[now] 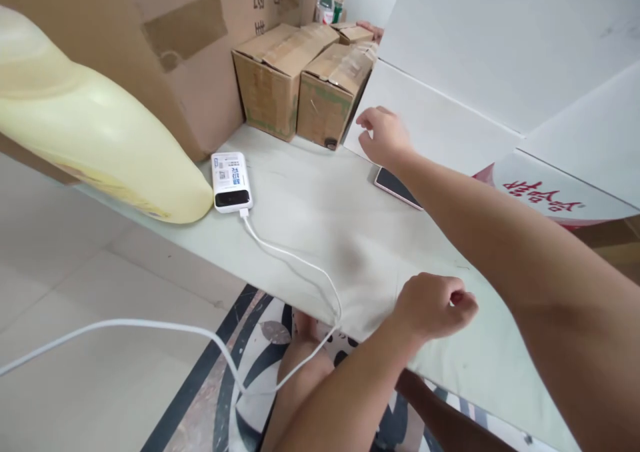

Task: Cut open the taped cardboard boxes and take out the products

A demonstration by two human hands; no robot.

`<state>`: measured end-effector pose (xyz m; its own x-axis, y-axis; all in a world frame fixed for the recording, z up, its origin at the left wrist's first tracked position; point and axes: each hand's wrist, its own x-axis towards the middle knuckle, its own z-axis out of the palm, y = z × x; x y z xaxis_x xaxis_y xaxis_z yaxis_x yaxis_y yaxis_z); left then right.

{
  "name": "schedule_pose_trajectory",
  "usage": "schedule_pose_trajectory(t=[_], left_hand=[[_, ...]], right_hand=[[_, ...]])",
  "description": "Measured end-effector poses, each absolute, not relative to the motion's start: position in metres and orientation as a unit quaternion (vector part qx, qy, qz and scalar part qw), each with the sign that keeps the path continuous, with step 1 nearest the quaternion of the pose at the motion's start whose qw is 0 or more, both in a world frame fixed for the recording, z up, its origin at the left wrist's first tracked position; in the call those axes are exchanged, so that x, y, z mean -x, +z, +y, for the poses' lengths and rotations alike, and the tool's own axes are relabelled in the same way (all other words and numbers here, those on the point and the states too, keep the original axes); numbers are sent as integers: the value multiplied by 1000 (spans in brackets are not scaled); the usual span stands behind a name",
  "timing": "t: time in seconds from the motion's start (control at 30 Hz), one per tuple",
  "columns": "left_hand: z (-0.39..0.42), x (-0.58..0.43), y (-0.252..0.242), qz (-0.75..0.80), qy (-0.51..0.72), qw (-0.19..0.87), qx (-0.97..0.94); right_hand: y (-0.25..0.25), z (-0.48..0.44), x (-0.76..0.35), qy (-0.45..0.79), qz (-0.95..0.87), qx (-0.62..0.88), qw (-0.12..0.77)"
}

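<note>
My left hand point(434, 305) hovers over the near part of the pale cloth-covered table point(310, 192), its fingers curled into a loose fist. Nothing shows in it. Farther away, my right hand point(384, 135) is raised beside the cardboard boxes, fingers bent in toward the thumb with nothing visible between them. Below the right wrist lies a dark-screened phone point(395, 189), partly hidden by the arm. To the left on the table is a white power bank point(232, 180) with a white cable point(295, 255) plugged into its near end.
Two small taped cartons point(273, 82) stand at the back, next to a large cardboard box point(200, 45). A pale yellow balloon-like object point(110, 139) leans in at left. Bottles point(327, 2) and another person's hand point(373, 31) show behind. White panels point(450, 105) border the right side.
</note>
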<state>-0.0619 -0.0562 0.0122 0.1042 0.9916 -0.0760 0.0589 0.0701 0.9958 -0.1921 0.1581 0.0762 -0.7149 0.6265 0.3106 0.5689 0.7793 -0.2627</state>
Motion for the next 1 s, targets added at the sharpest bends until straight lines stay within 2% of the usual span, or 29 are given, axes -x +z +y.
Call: schedule_pose_trajectory(t=[0.2, 0.47, 0.63, 0.87, 1.0], left_hand=[[-41, 82, 13, 542, 435, 568, -441], [-35, 95, 10, 568, 496, 548, -362], [-40, 94, 9, 564, 556, 487, -369], [-49, 115, 18, 571, 711, 301, -280], [-43, 105, 20, 570, 728, 288, -249]], right_hand=[[88, 185, 284, 37, -911, 322, 253], [86, 203, 294, 13, -892, 386, 235], [97, 172, 255, 29, -903, 351, 247], [106, 139, 127, 52, -909, 334, 242], [90, 139, 63, 72, -905, 344, 241]])
